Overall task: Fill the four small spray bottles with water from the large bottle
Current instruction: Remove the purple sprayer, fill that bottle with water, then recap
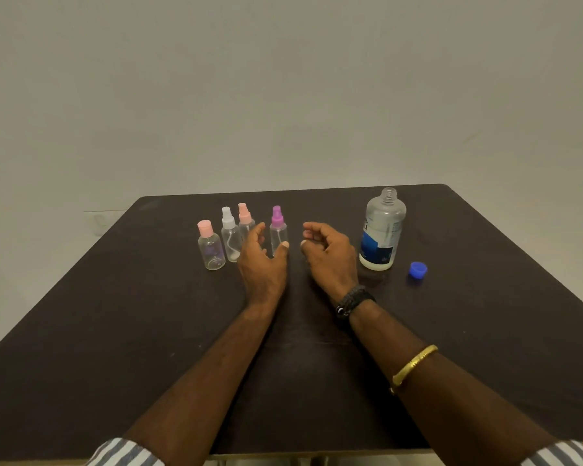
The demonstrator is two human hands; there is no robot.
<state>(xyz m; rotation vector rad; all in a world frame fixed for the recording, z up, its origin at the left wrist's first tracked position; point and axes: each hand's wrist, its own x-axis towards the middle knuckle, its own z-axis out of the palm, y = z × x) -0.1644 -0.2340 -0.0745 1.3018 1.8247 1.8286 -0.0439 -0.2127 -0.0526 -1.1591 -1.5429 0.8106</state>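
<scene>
The large bottle (382, 230) stands uncapped on the dark table (115, 314), with its blue cap (418, 269) just to its right. Left of the large bottle is the right hand (329, 255), fingers loosely curled and holding nothing. Further left stands the purple-topped spray bottle (278, 230). The left hand (261, 264) is cupped around it, fingers spread, with the thumb (283, 247) seemingly at its base; whether it grips, I cannot tell. Farthest from the large bottle cluster the pink-capped bottle (211, 247), the white sprayer (229, 235) and the pink sprayer (245, 216).

Four small clear spray bottles (231, 237) upright, capped, clustered left, large bottle (381, 230) uncapped, upright, right
</scene>
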